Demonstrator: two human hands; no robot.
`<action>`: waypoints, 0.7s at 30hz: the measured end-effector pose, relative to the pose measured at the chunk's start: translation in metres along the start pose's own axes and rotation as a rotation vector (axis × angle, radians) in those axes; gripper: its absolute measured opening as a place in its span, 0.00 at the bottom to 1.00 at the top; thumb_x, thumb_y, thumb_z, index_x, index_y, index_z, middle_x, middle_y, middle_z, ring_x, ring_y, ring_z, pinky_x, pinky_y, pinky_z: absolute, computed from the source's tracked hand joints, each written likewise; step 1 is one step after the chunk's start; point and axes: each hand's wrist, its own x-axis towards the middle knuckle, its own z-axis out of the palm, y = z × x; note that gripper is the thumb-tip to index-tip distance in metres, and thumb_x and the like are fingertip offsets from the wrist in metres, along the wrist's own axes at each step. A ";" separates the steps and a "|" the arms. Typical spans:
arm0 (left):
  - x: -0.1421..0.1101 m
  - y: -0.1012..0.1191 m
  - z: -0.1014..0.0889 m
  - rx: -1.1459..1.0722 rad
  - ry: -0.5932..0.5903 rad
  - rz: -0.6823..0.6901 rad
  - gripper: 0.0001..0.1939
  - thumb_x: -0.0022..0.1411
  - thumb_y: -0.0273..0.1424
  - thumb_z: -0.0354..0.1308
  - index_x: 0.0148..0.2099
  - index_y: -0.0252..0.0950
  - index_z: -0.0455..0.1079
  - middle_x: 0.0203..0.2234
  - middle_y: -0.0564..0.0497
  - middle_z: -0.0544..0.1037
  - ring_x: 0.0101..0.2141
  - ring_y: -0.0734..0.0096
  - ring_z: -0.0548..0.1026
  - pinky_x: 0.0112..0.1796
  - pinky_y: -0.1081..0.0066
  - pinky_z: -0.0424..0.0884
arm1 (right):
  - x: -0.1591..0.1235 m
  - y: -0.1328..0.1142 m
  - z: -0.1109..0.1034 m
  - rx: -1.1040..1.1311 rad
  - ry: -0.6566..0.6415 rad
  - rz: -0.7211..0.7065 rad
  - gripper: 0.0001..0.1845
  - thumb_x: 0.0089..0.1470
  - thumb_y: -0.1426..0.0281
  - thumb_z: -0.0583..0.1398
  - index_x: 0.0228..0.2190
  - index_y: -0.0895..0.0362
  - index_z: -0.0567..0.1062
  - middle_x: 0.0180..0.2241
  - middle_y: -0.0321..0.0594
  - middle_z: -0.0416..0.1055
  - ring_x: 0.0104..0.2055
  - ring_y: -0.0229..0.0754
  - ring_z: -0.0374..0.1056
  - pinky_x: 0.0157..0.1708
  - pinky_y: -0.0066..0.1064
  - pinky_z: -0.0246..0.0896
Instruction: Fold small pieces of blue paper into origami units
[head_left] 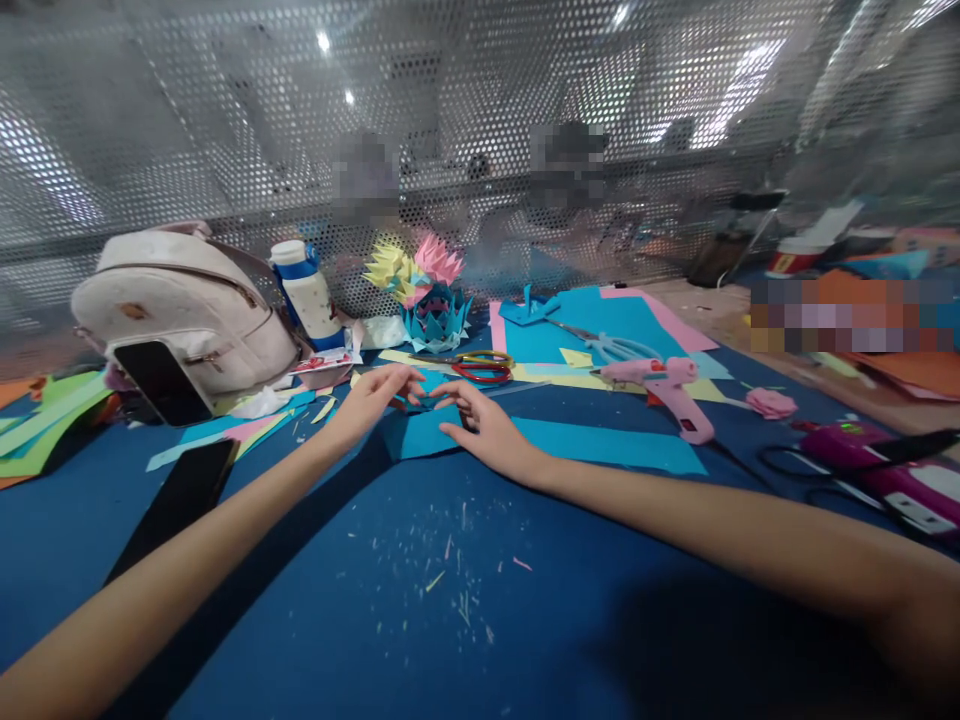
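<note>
My left hand (381, 398) and my right hand (496, 438) meet over the table, fingers curled in around a small blue paper piece (430, 384). The fingers cover part of this piece. Below my right hand lies a long blue paper strip (615, 446), running out to the right; the right thumb stands apart from the fingers just above the strip's left part. Right behind the hands are scissors (484, 368) with red and yellow handles. Farther back, blue, yellow and pink folded paper flowers (435, 318) stand together.
A pink glue gun (675, 385), light-blue scissors (619, 346) and paper sheets (637, 315) lie to the right, with a purple power strip (885, 470) beyond. On the left are a backpack (180, 290), a bottle (307, 295) and phones (163, 382). Paper scraps (465, 605) dot the front.
</note>
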 end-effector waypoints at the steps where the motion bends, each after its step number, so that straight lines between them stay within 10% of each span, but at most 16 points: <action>1: -0.008 0.001 0.002 -0.033 -0.005 -0.023 0.17 0.65 0.40 0.48 0.43 0.32 0.70 0.32 0.45 0.77 0.33 0.65 0.76 0.34 0.69 0.71 | 0.001 0.002 0.000 0.009 0.011 0.016 0.17 0.55 0.76 0.56 0.47 0.54 0.64 0.41 0.40 0.68 0.39 0.39 0.66 0.32 0.29 0.60; 5: -0.036 -0.001 0.007 -0.214 0.056 -0.160 0.10 0.52 0.32 0.63 0.37 0.34 0.71 0.28 0.50 0.76 0.31 0.69 0.73 0.37 0.69 0.69 | 0.002 0.002 0.000 0.013 0.018 0.053 0.15 0.55 0.74 0.56 0.45 0.55 0.65 0.40 0.39 0.67 0.36 0.38 0.64 0.32 0.29 0.60; 21: -0.054 -0.005 0.019 -0.254 -0.018 -0.059 0.03 0.53 0.26 0.63 0.32 0.34 0.72 0.31 0.49 0.75 0.33 0.68 0.74 0.37 0.67 0.70 | 0.005 -0.011 -0.003 0.032 -0.074 -0.006 0.10 0.55 0.79 0.52 0.37 0.57 0.70 0.35 0.39 0.67 0.39 0.40 0.65 0.40 0.35 0.62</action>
